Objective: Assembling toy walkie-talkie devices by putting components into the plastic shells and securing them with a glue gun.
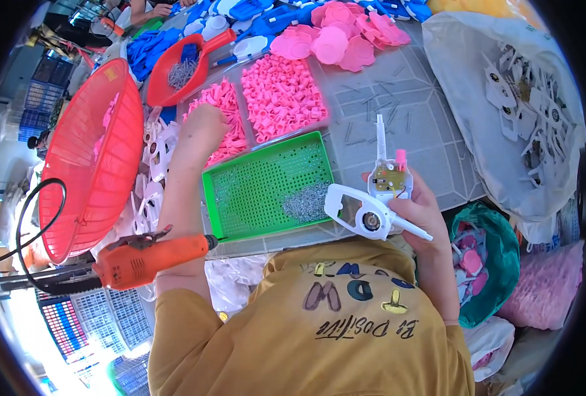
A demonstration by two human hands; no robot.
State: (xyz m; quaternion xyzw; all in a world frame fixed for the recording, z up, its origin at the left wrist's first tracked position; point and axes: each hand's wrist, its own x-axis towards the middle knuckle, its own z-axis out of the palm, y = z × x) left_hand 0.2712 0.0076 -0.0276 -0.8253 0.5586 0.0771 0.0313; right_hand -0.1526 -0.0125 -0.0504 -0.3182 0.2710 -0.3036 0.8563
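My right hand grips a white plastic toy housing. A loop handle, a toothed white rod, a small circuit board, a round motor-like part and a pink piece show on it. My left hand is curled over long pink plastic pieces in the left compartment of a clear tray. Its fingertips are hidden, so what they hold cannot be made out. Short pink tubular pieces fill the compartment beside it. Nearer me, a green perforated tray holds a heap of small metal screws.
An orange electric screwdriver hangs beside my left forearm. At left are a red basket and a red scoop with metal pins. Pink flower-shaped parts lie at the back. A white sack with white housings stands at right.
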